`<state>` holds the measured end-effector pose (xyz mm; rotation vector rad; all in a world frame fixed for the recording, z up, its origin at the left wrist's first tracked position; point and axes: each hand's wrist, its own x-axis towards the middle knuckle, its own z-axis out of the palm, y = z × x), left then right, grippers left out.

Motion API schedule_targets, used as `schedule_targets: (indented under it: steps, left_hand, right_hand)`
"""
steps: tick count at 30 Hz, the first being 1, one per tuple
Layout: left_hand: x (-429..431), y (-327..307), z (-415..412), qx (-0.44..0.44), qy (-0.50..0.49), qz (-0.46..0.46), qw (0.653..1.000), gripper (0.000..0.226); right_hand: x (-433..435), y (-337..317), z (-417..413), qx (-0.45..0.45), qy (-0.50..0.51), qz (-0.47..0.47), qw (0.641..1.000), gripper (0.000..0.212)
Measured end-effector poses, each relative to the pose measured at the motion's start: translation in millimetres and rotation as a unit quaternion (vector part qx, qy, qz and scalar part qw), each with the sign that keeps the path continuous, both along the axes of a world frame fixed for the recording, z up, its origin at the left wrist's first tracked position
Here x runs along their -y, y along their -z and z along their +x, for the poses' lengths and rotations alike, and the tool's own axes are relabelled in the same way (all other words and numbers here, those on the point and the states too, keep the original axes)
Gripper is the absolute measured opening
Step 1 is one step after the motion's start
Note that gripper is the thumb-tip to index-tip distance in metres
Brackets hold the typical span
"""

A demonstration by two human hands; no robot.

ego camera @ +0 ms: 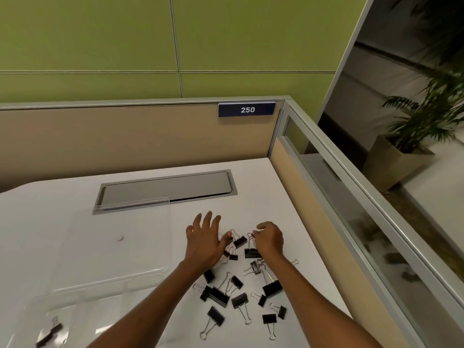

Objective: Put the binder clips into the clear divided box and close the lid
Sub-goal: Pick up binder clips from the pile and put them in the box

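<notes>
With the left hand (204, 243) spread open and the right hand (270, 238) pinching a clip (251, 252) among the pile on the desk (251, 187), well right of the open clear box (82, 295), wire handles may tangle and drop clips.

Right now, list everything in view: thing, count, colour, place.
Clips: roughly twenty, black with silver handles, scattered on the desk right of centre; at least one more inside the box.
Box: one, clear, lid open, desk's near left.
Desk: one, white.
Cable hatch: one, grey, desk's far side.
Sign: one, blue, reads 250, on the partition.
Plant: one, green, potted, floor at far right.
Left hand: open, fingers spread, over the clips.
Right hand: grip pinching one clip's handle.
</notes>
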<state>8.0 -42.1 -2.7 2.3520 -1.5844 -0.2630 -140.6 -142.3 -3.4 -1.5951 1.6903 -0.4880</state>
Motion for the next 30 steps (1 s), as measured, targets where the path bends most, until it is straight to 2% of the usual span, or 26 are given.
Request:
schedule_targets:
  steps: [3,6,11,17,30]
  left_hand:
    - [-23.2,-4.2,15.4,0.002,-0.024,0.009,1.000,0.079]
    - [-50.7,-8.9,31.0,-0.006,-0.047,0.005,0.999,0.081]
    - [-101.4,-16.3,58.9,-0.002,-0.075,0.002,0.997,0.083]
    - [-168.0,-21.2,102.6,0.008,-0.095,0.008,0.995,0.081]
    - [-299.6,-14.7,182.6,0.028,-0.132,0.014,0.991,0.078]
  right_hand:
    - [-21.0,-12.8,16.7,0.102,-0.010,0.032,0.994,0.009]
    - [-47.9,-26.3,35.2,0.195,-0.026,0.076,0.978,0.018]
    - [-96.2,-41.1,69.8,0.266,-0.063,0.117,0.955,0.012]
    - [-152.8,-42.3,112.0,0.252,-0.107,0.114,0.955,0.003]
    - [-270.5,-37.3,199.7,0.222,-0.192,0.154,0.943,0.010]
